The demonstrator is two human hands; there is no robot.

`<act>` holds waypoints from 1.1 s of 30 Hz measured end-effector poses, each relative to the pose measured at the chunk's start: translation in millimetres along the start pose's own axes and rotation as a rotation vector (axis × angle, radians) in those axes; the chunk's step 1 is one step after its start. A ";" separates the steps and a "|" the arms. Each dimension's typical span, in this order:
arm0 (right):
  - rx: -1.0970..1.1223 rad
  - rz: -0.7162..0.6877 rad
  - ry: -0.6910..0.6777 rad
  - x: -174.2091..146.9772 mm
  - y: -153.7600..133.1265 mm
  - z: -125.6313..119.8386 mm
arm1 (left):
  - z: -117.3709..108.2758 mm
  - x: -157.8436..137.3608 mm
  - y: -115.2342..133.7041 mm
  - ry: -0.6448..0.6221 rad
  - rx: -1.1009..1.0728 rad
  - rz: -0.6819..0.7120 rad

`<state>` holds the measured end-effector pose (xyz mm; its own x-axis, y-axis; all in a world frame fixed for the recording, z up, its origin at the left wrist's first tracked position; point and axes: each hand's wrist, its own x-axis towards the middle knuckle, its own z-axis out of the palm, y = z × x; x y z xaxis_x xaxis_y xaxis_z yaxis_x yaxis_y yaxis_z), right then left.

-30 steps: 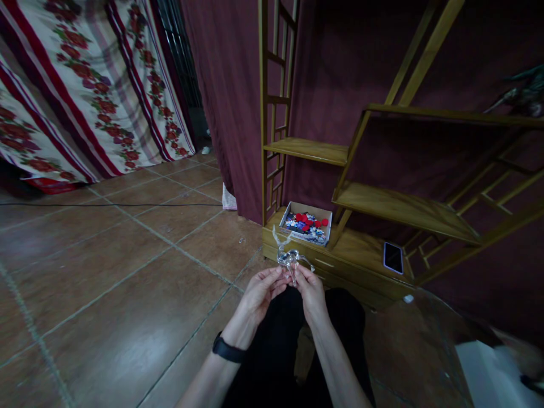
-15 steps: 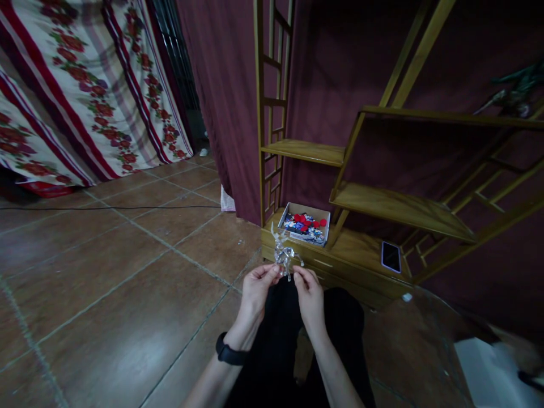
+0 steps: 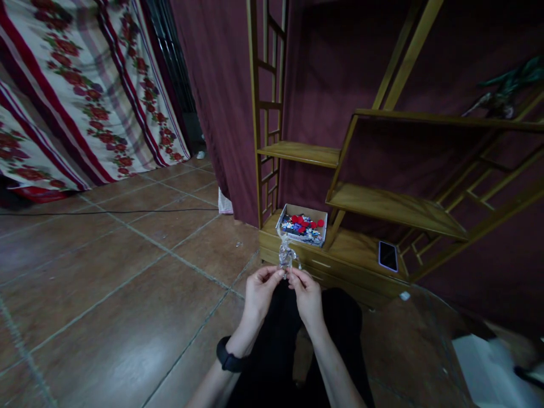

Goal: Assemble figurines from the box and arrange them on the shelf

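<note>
Between my two hands stands a clear, glassy animal figurine (image 3: pixel 286 254) with long upright ears or horns and a curved tail. My left hand (image 3: pixel 262 289), with a black band on its wrist, pinches the lower part of the figurine between thumb and fingers. My right hand (image 3: pixel 306 292) is closed in a pinch at the figurine's legs on the other side. The fingertips of both hands nearly meet and hide the figurine's feet. Just behind it, a shallow box (image 3: pixel 323 231) holds red discs and many small mixed pieces.
The box rests on the low base of a wooden display shelf (image 3: pixel 306 153). A phone or tablet (image 3: pixel 388 256) lies farther right on that base. A dark figure (image 3: pixel 501 96) stands on the upper right shelf. A white object (image 3: pixel 480 362) is on the floor at right; a cable (image 3: pixel 127 212) crosses the tiles at left.
My right hand has moved left, its fingers now on the figurine's legs and close to my left fingers. The figurine has turned and appears narrower. The view has shifted slightly.
</note>
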<state>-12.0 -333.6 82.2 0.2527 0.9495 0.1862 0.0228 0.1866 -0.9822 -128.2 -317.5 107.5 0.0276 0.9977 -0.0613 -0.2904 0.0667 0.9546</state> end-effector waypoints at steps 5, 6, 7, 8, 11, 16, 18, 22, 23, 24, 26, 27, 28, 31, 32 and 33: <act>0.061 0.045 0.015 3.7 2.0 -3.2 | 4.6 -4.5 3.8 -0.036 0.096 0.067; 0.070 0.058 0.019 4.2 2.5 -3.8 | 4.9 -5.1 3.8 -0.028 0.100 0.078; 0.076 0.069 0.023 4.6 2.8 -4.3 | 4.8 -5.5 3.5 -0.013 0.096 0.084; 0.080 0.080 0.024 4.7 2.8 -4.8 | 4.5 -5.7 2.9 0.012 0.084 0.086; 0.094 0.096 0.018 4.4 1.4 -5.9 | 2.8 -4.5 -0.5 0.087 0.039 0.071; 0.110 0.085 0.003 3.7 -0.2 -7.2 | 3.9 0.3 -6.6 0.012 0.167 0.117; 0.109 0.080 0.001 3.6 -0.1 -7.8 | 6.1 2.6 -8.6 -0.037 0.217 0.148; 0.107 0.088 0.011 2.8 -0.8 -9.2 | 10.2 7.6 -13.5 -0.072 0.286 0.192; 0.108 0.090 0.016 2.5 -0.9 -9.6 | 10.8 8.8 -14.7 -0.070 0.314 0.206; 0.111 0.092 0.020 2.2 -0.7 -10.0 | 11.3 9.7 -15.7 -0.065 0.349 0.221; 0.126 0.087 0.033 2.1 0.8 -11.1 | 12.4 10.5 -16.4 -0.046 0.439 0.260; 0.137 0.084 0.040 2.2 2.3 -11.7 | 13.1 10.3 -16.0 -0.034 0.493 0.280; 0.150 0.082 0.050 2.6 4.1 -12.5 | 14.0 9.7 -15.1 -0.017 0.550 0.300; 0.183 0.097 0.082 4.5 10.8 -15.1 | 18.0 5.8 -10.6 0.032 0.746 0.367; 0.194 0.105 0.093 5.2 13.0 -16.0 | 19.6 4.2 -9.0 0.041 0.814 0.390; 0.205 0.114 0.102 5.8 14.8 -16.9 | 21.3 2.5 -7.5 0.048 0.879 0.411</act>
<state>6.1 -329.6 68.2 0.3390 0.9388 0.0612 -0.2054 0.1373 -0.9690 -105.6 -315.6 106.5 0.0391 0.9422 0.3327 0.5498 -0.2983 0.7802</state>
